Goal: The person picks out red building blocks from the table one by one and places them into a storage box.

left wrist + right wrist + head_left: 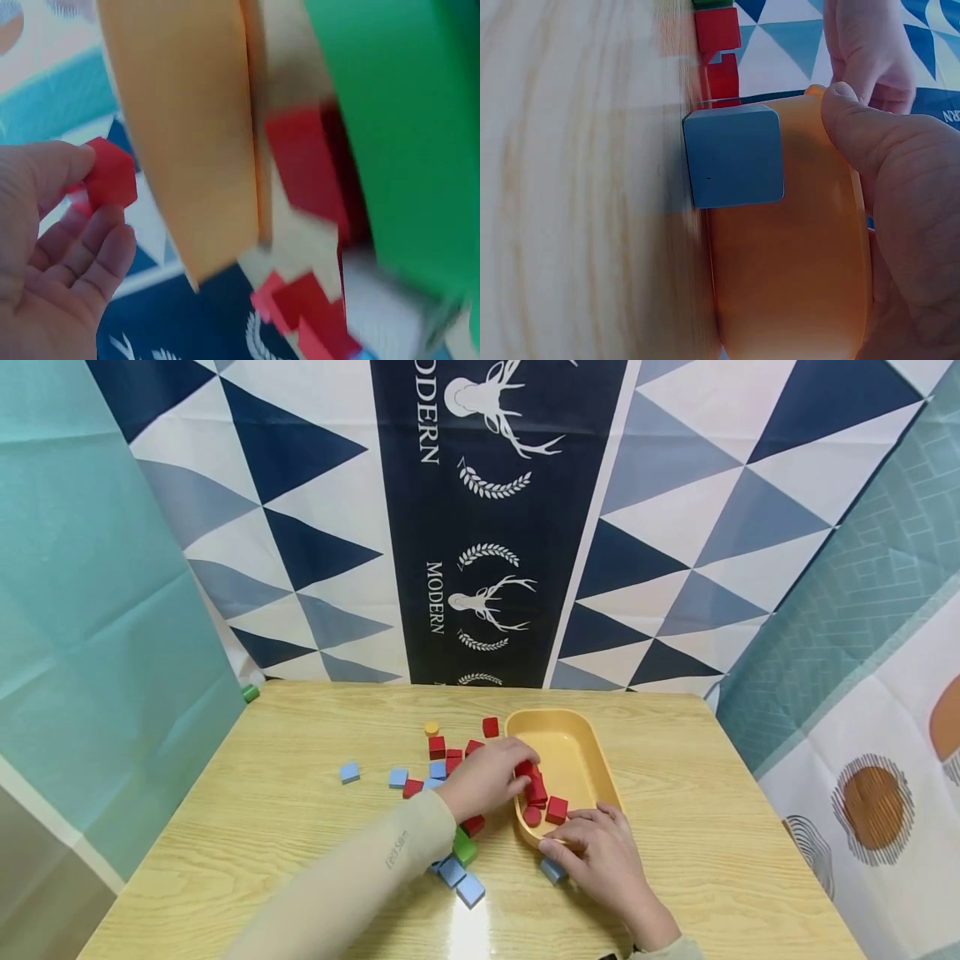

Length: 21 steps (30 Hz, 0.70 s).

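Wooden table (675, 777) is being backed by patterned cloth (465, 527). Red block (114, 176) is being pinched by left hand (483, 779) over left side of yellow tray (568, 756). Tray's near rim is being gripped by right hand (603, 857). Other red blocks (557, 810) are being contained inside; blue block (553, 870) is being seen just outside.

Pale wood-grain table (697, 827), white glare (469, 931) near. Far hanging (322, 543): blue-and-white triangles, dark deer band (405, 518) down middle. Teal cloth (97, 610) left; brick-patterned cloth (840, 627) right.
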Each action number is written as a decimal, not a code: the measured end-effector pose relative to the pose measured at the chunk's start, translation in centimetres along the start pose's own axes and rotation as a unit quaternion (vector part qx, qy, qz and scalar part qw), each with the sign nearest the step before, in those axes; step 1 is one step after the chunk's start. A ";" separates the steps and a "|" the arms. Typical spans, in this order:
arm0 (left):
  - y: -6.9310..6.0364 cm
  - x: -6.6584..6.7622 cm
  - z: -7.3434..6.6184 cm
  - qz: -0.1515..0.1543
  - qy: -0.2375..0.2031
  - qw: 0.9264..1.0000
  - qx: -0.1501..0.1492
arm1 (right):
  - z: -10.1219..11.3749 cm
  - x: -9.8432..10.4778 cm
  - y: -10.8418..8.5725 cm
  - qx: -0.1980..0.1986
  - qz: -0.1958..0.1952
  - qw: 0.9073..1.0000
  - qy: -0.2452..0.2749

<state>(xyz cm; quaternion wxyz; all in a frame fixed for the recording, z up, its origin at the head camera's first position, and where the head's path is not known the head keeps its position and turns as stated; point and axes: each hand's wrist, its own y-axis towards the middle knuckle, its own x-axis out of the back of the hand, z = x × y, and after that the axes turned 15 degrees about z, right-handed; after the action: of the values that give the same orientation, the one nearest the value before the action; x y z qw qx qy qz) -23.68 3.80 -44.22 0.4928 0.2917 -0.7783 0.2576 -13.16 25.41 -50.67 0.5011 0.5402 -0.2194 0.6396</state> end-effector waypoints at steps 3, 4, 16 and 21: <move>0.3 -1.1 -0.8 0.038 0.025 0.999 -0.029 | 0.0 0.0 0.0 0.005 -0.005 1.000 -0.003; 0.3 -1.4 -1.0 0.050 0.032 0.998 -0.034 | 0.0 0.0 0.0 0.006 -0.007 1.000 -0.004; 0.5 -2.6 -0.5 0.067 0.011 0.997 -0.027 | 0.0 0.0 0.2 0.005 -0.004 1.000 -0.009; 0.4 -2.5 -0.4 0.069 0.004 0.997 -0.020 | -0.5 0.3 -0.1 -0.013 -0.014 0.999 0.028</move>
<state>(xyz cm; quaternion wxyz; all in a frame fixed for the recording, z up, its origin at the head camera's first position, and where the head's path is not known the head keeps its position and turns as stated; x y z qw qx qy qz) -22.91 4.83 -46.37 0.4829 0.2260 -0.7996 0.2763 -13.31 25.94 -50.58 0.5229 0.5188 -0.2060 0.6442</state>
